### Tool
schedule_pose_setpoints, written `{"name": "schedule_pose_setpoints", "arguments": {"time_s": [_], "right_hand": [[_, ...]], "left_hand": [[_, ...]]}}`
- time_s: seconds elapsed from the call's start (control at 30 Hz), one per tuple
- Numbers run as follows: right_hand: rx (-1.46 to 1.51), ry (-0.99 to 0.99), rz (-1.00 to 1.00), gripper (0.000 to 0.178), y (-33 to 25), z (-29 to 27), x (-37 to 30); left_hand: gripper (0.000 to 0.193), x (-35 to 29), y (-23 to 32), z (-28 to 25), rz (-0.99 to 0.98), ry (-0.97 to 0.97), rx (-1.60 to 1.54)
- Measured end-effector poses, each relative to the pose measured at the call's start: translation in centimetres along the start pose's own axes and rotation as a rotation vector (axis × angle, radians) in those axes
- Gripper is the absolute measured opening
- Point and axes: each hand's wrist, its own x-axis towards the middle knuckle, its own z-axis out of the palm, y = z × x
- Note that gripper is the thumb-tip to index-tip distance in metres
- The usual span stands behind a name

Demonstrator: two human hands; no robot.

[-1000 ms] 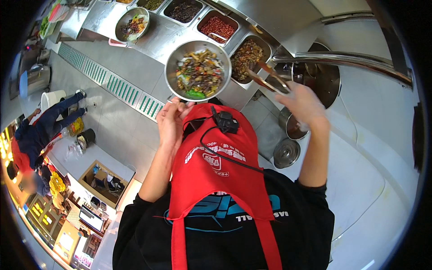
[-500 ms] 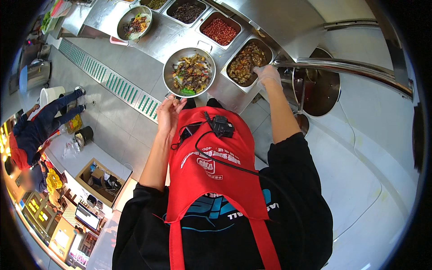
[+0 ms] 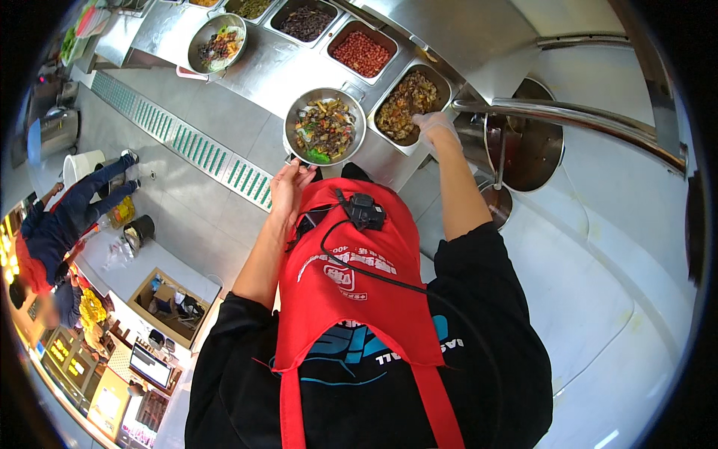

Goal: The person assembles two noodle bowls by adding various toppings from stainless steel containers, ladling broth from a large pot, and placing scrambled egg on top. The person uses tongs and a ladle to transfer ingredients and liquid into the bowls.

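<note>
My bare left hand [image 3: 288, 183] grips the near loop handle of a round metal two-handled pan [image 3: 357, 142] at the counter's front edge. Mixed food with dark strips, yellowish pieces and a green leaf [image 3: 318, 158] fills the pan. My right hand [image 3: 435, 129], in a clear glove, is over the near right side of a steel tray [image 3: 404, 148] of chopped brown food [image 3: 410, 101]. Its fingers are drawn together at the food; what they hold, if anything, is too small to make out.
Along the steel counter [image 3: 258, 78] sit a tray of red beans or nuts [image 3: 360, 54], a tray of dark food [image 3: 305, 24] and another filled pan [image 3: 203, 51]. A large pot [image 3: 523, 153] and a metal rail [image 3: 576, 111] stand right. Another person [image 3: 71, 202] is far left.
The pan and my left hand have shifted slightly right and nearer. My right hand has moved slightly left, its fingers farther over the brown food.
</note>
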Motion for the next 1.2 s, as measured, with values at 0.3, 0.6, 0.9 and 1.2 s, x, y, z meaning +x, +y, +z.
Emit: {"name": "schedule_pose_setpoints", "arguments": {"time_s": [0.3, 0.6, 0.9, 1.2], "right_hand": [[-0.335, -0.054, -0.361, 0.042, 0.2, 3.4, 6.2], [0.281, 0.033, -0.112, 0.069, 2.0, 0.8, 0.6], [-0.299, -0.024, -0.256, 0.064, 3.0, -1.8, -3.6], [-0.504, -0.043, -0.355, 0.044, -1.5, -1.1, -1.4]], "left_hand": [[0.019, 0.4, 0.0, -0.2, -0.102, 0.025, 0.031], [0.023, 0.0, -0.2, 0.0, -0.107, 0.032, 0.047], [0.018, 0.5, -1.0, -0.3, -0.116, 0.055, 0.052], [0.022, 0.3, -1.1, -0.1, -0.14, 0.042, 0.143]]}}
